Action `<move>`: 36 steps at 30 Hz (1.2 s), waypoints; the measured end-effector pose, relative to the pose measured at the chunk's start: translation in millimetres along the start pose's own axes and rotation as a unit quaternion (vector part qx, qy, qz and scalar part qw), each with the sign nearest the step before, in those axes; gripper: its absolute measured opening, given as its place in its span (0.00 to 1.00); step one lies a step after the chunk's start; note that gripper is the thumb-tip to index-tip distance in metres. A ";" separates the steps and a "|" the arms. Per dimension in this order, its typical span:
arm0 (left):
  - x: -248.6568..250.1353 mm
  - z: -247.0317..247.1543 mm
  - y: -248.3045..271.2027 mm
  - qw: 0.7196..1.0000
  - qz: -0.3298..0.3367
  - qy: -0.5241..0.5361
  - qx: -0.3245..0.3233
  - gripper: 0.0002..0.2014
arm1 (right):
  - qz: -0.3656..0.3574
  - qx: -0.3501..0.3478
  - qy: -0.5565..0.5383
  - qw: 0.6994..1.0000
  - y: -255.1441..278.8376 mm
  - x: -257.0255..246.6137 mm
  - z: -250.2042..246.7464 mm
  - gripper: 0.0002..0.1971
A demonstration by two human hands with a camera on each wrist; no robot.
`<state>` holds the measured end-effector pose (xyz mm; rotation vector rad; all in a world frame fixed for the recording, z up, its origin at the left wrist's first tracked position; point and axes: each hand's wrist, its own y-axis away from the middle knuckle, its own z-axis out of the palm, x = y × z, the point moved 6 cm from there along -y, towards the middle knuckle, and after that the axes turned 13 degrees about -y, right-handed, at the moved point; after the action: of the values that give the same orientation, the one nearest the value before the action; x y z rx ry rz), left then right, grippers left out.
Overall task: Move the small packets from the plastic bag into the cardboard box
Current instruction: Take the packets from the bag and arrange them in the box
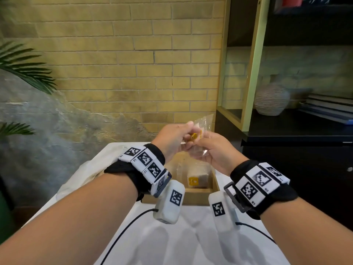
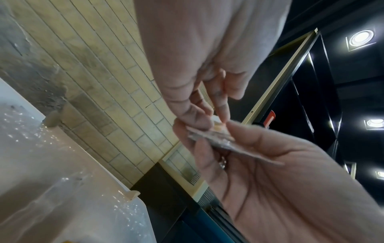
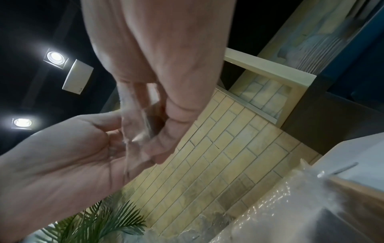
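Up above the open brown cardboard box, both hands are meeting over a crinkled clear plastic bag. The left hand is curling its fingers and thumb around the bag's left side, where a small packet with a yellow label is showing between the 2 hands. The right hand is pinching the clear film from the other side, its thumb and fingertips closed on a fold of the plastic. In the left wrist view the left hand's fingertips are pressing against the crumpled film, which the right hand is also holding. In the right wrist view the transparent sheet is hanging between the right hand's fingers and the left hand.

Below them, the box is sitting on the white counter, toward its far edge and right of centre. Inside it 1 pale packet with a yellow label is lying against the near wall. A crumpled white cloth is lying along the counter's left edge.
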<state>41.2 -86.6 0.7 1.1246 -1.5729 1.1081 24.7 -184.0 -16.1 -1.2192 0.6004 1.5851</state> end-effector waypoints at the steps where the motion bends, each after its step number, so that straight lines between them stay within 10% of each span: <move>1: -1.1 -0.5 -2.0 1.000 0.003 -0.018 0.007 0.09 | 0.001 0.011 0.018 1.000 -2.9 -1.1 -3.4 0.13; 10: -23.1 -19.3 -18.5 0.998 -0.029 -0.034 0.047 0.24 | -0.020 0.062 0.166 0.984 -27.5 -1.3 -34.3 0.14; 18: -28.5 -45.0 -18.7 0.993 -0.035 -0.102 0.045 0.06 | 0.018 0.084 0.295 0.952 -28.7 -5.5 -39.3 0.09; 27: -25.2 -85.8 -10.8 0.976 0.021 -0.189 0.107 0.05 | 0.084 0.003 0.678 0.731 -28.3 22.5 -42.1 0.07; 36: -26.6 -84.4 -9.1 0.979 -0.006 -0.191 0.067 0.14 | 0.108 -0.022 0.777 0.620 -23.0 43.8 -33.9 0.12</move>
<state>68.4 -2.1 -5.4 1.5058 -1.7993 1.0456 60.3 -185.8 -64.4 -2.4774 1.7968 0.2282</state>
